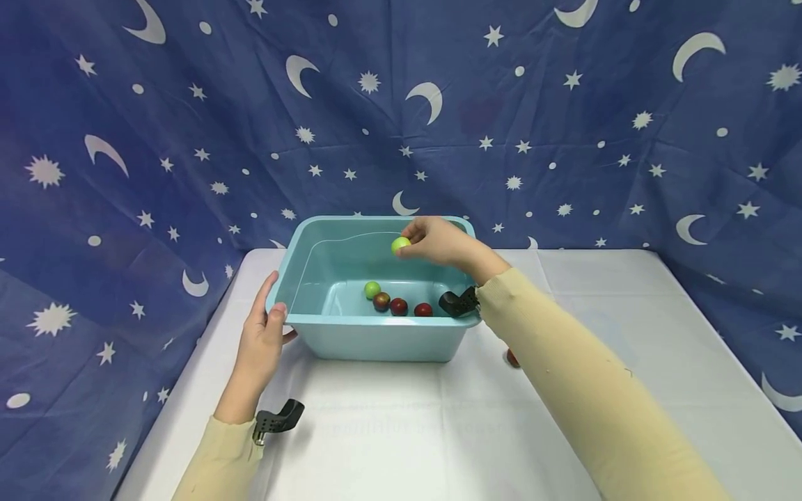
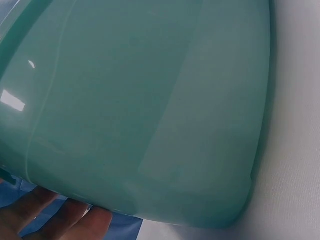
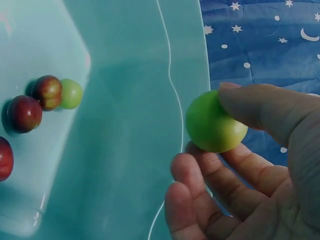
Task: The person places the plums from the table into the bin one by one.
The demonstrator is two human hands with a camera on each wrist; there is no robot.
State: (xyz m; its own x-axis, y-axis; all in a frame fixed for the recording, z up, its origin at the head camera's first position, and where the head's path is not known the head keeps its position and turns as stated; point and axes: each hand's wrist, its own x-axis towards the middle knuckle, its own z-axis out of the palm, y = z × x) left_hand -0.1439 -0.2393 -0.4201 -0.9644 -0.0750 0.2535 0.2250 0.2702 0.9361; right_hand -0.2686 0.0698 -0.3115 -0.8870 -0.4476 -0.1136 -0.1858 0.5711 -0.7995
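A light blue plastic tub (image 1: 376,341) stands on the white cloth. My left hand (image 1: 260,337) grips its left near corner, thumb over the rim and fingers against the outer wall; in the left wrist view, fingertips (image 2: 92,222) show along that wall. Above the tub's far right part, my right hand (image 1: 441,241) pinches a small green plum (image 3: 215,122) between thumb and fingers. On the tub floor lie another green plum (image 1: 372,289), a brownish-red plum (image 1: 381,301) and two dark red plums (image 1: 398,307), clustered toward the near side.
A red plum (image 1: 512,358) lies on the table right of the tub, partly hidden by my right sleeve (image 1: 583,390). The white-covered table (image 1: 376,431) meets a blue curtain (image 1: 489,160) with moons and stars behind. A black wrist mount (image 1: 280,417) sits at my left cuff.
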